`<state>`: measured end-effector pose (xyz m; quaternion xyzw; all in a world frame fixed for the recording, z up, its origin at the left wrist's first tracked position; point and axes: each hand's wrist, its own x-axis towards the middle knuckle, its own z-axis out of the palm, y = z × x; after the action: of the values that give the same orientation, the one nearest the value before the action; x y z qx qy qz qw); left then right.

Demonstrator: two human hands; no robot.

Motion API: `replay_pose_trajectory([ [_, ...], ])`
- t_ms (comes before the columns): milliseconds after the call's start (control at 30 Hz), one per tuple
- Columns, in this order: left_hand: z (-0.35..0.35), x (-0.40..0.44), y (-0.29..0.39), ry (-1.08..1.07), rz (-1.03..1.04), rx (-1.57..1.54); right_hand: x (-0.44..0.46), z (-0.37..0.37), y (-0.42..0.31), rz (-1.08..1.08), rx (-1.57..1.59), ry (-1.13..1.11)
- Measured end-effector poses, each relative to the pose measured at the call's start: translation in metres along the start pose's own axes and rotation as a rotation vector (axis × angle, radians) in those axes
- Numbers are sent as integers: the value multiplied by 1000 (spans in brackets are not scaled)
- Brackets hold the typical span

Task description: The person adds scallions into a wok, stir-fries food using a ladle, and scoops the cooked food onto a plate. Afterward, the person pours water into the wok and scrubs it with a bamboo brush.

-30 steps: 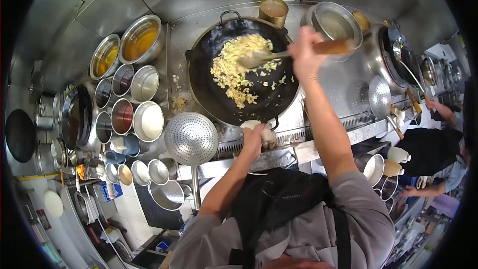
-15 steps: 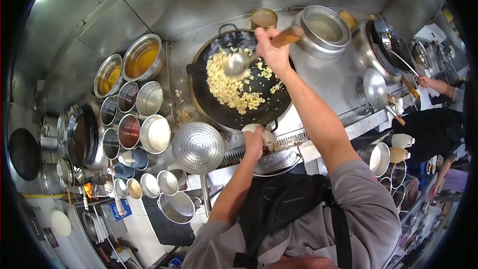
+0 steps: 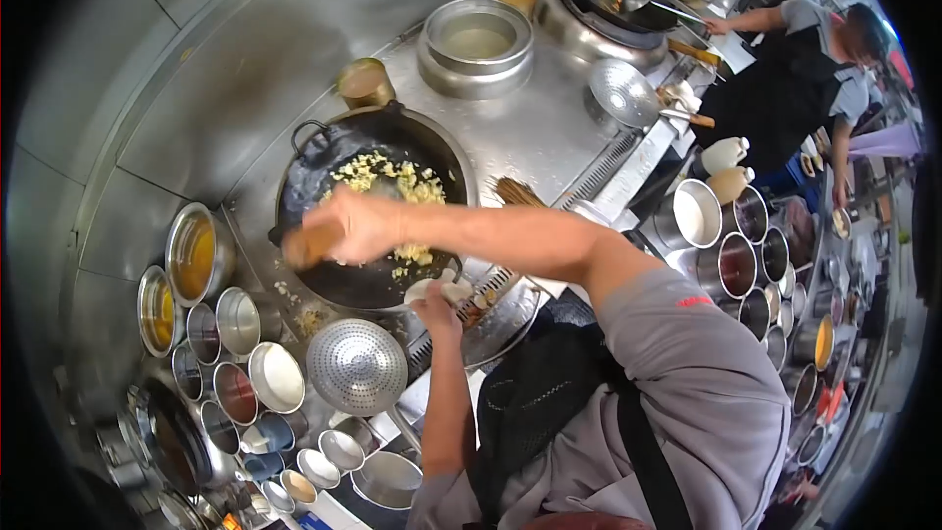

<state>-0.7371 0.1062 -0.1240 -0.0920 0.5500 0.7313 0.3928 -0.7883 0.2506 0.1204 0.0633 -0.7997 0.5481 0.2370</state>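
My right hand [image 3: 365, 224] reaches over a black wok [image 3: 432, 142] and is closed around the wooden handle of a ladle [image 3: 310, 246]. The hand is smeared by motion, and the ladle's bowl is mostly hidden. Yellow crumbly food with green bits [image 3: 420, 186] lies in the wok, partly covered by my hand and forearm. At the near rim, my left hand [image 3: 438, 314] grips a folded white cloth [image 3: 442, 290] against the wok's edge.
A perforated strainer [image 3: 357, 367] lies just left of my left forearm. Metal pots of sauces and powders [image 3: 278, 378] crowd the left. Behind the wok stand a tin [image 3: 364, 83] and a large pot [image 3: 478, 44]. At right, a co-worker [image 3: 785, 88] handles another wok [image 3: 628, 15].
The view has swung right, bringing the co-worker into fuller sight. My right hand has swept the ladle across the wok to its left, near side. My left hand stays on the cloth.
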Motion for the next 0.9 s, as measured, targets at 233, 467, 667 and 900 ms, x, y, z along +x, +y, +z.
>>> replay_pose_trajectory([
  [233, -1, 12, -14, -133, 207, -65, -73, -23, -27, -93, -347, 353],
  [467, 2, 20, -15, 101, 60, -44, -15, -66, -7, 89, 103, 785],
  [667, -4, 17, -5, 21, 65, 23, -24, -33, 71, 151, 104, 730],
  [900, -17, 26, -15, 2, 90, 20, 56, -69, 48, 25, -32, 1004],
])
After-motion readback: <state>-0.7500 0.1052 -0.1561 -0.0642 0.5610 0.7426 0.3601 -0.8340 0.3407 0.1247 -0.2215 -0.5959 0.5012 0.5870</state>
